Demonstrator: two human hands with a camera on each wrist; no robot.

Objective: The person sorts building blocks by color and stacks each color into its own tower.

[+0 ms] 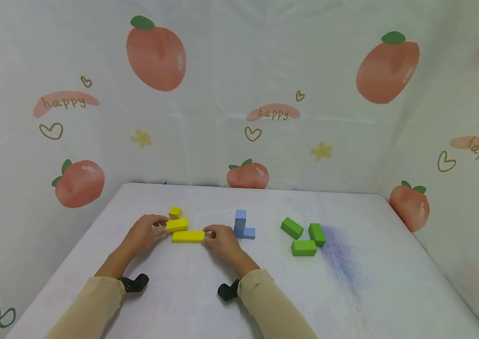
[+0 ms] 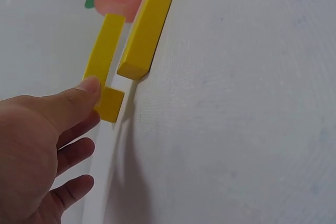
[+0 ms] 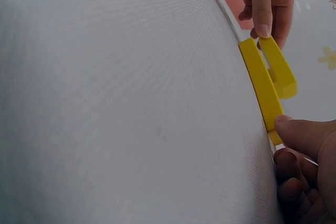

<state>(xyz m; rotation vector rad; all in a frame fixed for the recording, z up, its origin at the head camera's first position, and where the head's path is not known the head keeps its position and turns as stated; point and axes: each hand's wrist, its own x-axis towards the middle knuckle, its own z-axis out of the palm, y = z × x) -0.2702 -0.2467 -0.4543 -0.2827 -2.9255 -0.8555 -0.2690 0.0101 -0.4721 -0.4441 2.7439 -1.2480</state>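
My left hand point(image 1: 143, 234) pinches the left end of a yellow block point(image 1: 177, 225) between thumb and fingers; the thumb point(image 2: 86, 90) lies on its near side. Just behind stands a small yellow piece point(image 1: 175, 213). My right hand point(image 1: 223, 242) pinches the right end of a longer yellow block point(image 1: 188, 237), which lies in front of the other one. Seen from the right wrist, the long block point(image 3: 260, 85) runs alongside the left hand's block point(image 3: 279, 66). Whether the left hand's block touches the table cannot be told.
Right of the right hand, a blue block point(image 1: 240, 221) stands upright beside a low blue block point(image 1: 249, 233). Farther right lie three green blocks point(image 1: 304, 248) in a loose group. A printed cloth point(image 1: 209, 155) hangs behind the white table point(image 1: 383, 292).
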